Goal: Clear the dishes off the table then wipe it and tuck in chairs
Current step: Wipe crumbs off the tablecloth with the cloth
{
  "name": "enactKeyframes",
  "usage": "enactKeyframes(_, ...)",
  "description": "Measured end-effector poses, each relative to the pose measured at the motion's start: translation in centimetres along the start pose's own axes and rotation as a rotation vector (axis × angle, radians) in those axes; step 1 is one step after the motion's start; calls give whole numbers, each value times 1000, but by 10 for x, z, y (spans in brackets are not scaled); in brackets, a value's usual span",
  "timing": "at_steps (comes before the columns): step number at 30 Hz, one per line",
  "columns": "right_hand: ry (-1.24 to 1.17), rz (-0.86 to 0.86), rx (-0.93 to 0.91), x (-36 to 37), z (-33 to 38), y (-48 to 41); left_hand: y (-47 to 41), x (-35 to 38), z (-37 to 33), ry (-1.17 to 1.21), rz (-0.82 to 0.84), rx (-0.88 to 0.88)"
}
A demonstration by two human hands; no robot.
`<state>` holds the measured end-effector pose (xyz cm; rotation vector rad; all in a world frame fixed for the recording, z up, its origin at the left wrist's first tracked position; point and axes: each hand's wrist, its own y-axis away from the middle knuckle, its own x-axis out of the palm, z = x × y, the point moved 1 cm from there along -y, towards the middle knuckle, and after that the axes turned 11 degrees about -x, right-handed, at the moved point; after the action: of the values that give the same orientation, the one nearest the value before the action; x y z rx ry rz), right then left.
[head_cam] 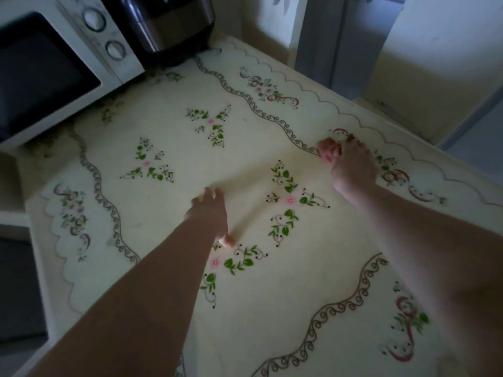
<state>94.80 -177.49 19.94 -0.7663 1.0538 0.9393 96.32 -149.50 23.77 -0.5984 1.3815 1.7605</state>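
The table is covered by a cream tablecloth printed with green and pink flowers; no dishes show on it. My left hand lies flat on the cloth near the middle, fingers straight and thumb out to the side. My right hand is further off to the right, near the far edge, with its fingers curled and pinching the tablecloth. A low crease in the cloth runs between my two hands.
A white microwave stands on the table's back left corner, with a dark metal appliance beside it. Beyond the far edge stands a grey upright panel. The floor shows at far right.
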Motion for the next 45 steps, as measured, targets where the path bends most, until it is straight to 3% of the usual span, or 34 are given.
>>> enactKeyframes(1, -56, 8, -85, 5, 22, 7, 1, 1, 3, 9, -24, 8)
enactKeyframes(4, -99, 167, -589, 32, 93, 57, 2, -1, 20, 39, -84, 70)
enactKeyframes(7, -268, 223, -810, 25, 102, 76, -1, -8, 41, 102, -112, 54)
enactKeyframes(9, -317, 150, -740, 21, 81, 48, -9, -13, 54, 119, -92, -9)
enactKeyframes(12, -172, 12, -353, 18, 37, -22, -19, -7, 60, 178, -8, -35)
enactKeyframes(14, -25, 32, -193, 20, 24, -54, -25, 2, 60, 176, -9, -4)
enactKeyframes(17, 4, 23, -48, 24, 47, -72, -29, 3, 61, 173, -69, -30)
enactKeyframes(20, -164, 51, -360, 37, 127, -41, -29, 2, 67, 171, -100, -117)
enactKeyframes(22, -283, 209, -619, 51, 184, 10, -27, 5, 72, 198, -113, -129)
enactKeyframes(24, -210, 347, -850, 62, 217, 53, -26, 9, 79, 251, -143, -72)
enactKeyframes(27, -351, 385, -848, 56, 206, 54, -24, 15, 107, 319, -99, -6)
enactKeyframes(29, -509, 343, -782, 48, 182, 28, -22, 25, 129, 265, -23, -80)
enactKeyframes(32, -326, 229, -448, 50, 151, -19, -17, 39, 142, 297, -27, -187)
enactKeyframes(34, -131, 169, -373, 58, 158, -23, -16, 41, 141, 378, -70, -203)
enactKeyframes(36, -191, 146, -493, 64, 185, -2, -13, 43, 140, 438, -86, -249)
enactKeyframes(38, -301, 272, -659, 70, 221, 41, -6, 50, 142, 528, -96, -339)
enactKeyframes(41, -228, 365, -878, 77, 249, 120, 5, 68, 146, 625, -106, -445)
enactKeyframes(45, -402, 416, -944, 81, 233, 185, 15, 73, 170, 588, -71, -331)
